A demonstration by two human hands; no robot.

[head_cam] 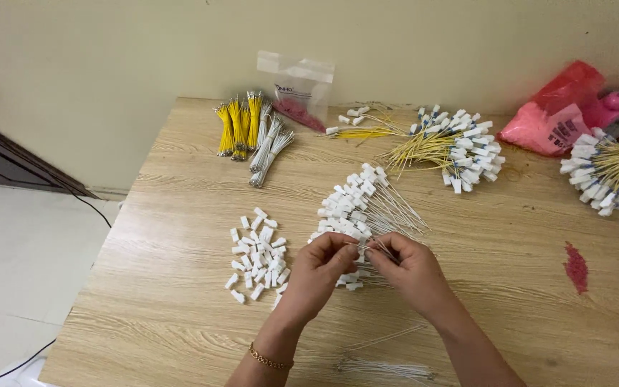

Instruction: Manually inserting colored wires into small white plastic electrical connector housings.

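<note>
Both hands, left hand (320, 266) and right hand (408, 269), pinch a thin wire (362, 246). Beside them: loose plugs (257, 254) left; finished pile (356, 204) behind.

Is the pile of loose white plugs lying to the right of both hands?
No, the loose white plugs lie left of the left hand on the table.
</note>
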